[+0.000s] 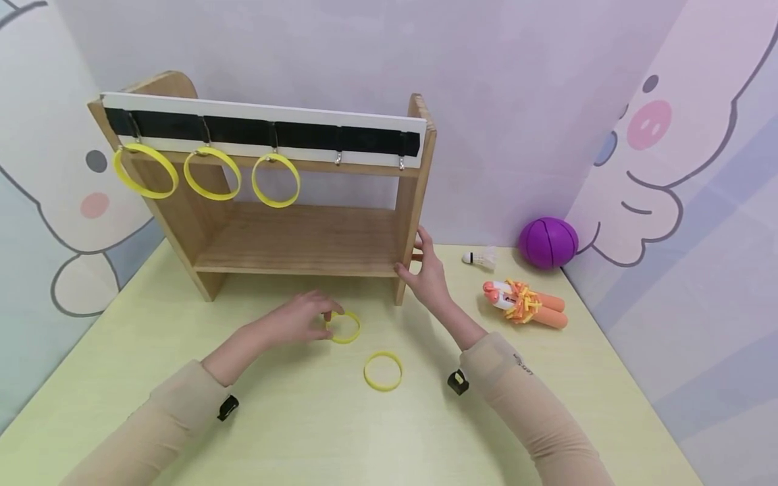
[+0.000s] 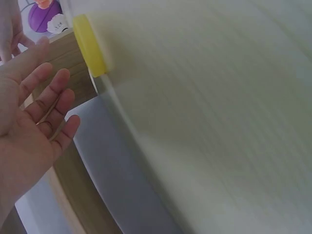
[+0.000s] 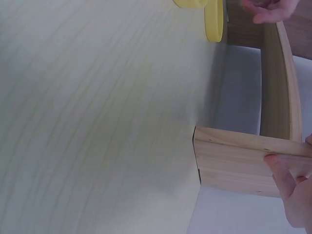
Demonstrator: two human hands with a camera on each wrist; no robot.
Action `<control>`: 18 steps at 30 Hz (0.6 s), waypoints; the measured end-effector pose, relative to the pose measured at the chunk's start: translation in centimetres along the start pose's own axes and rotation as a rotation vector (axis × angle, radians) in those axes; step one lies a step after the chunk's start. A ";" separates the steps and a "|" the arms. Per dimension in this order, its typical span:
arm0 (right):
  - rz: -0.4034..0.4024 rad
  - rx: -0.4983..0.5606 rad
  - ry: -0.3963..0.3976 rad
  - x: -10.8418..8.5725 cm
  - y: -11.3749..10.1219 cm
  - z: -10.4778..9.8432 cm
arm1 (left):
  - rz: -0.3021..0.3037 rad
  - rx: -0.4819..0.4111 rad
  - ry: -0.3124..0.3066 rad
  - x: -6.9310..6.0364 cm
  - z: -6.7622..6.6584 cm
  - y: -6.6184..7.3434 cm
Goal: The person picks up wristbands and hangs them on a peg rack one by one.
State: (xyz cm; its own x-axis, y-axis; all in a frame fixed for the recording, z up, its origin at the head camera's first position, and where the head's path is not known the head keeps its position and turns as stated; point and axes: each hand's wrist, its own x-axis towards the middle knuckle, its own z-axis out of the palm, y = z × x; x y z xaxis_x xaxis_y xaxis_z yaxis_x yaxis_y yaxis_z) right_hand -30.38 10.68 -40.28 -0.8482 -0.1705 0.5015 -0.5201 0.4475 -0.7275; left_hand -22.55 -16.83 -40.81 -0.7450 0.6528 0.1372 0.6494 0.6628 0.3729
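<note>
My left hand (image 1: 298, 318) hovers by a yellow ring (image 1: 344, 328) on the table, thumb and fingers loosely spread at its left edge. In the left wrist view that hand (image 2: 36, 114) has bent, parted fingers, and the yellow ring (image 2: 89, 46) lies beyond their tips. With my right hand (image 1: 429, 277) I hold the right side panel of a wooden rack (image 1: 304, 236), thumb at its front edge and fingers along the outer face. A second yellow ring (image 1: 383, 371) lies nearer me. Three yellow rings (image 1: 146, 171) hang from hooks on the rack's black strip (image 1: 243, 129).
Two hooks (image 1: 339, 156) at the strip's right end carry no ring. Right of the rack lie a shuttlecock (image 1: 480, 258), a purple ball (image 1: 548, 243) and an orange-and-white toy (image 1: 525, 304) wound with bands. A patterned wall covering (image 1: 486, 135) stands behind.
</note>
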 end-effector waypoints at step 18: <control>0.001 -0.030 0.000 0.0 0.0 0.0 | 0.022 0.029 -0.087 0.6 1.0 -1.6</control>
State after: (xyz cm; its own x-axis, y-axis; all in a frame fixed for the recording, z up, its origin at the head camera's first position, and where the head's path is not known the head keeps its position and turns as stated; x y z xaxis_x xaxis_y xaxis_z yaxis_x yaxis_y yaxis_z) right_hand -30.39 10.64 -40.26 -0.8484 -0.1700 0.5013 -0.5165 0.4734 -0.7136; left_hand -23.88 -17.15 -42.25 -0.7152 0.6959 0.0649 0.6706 0.6571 0.3442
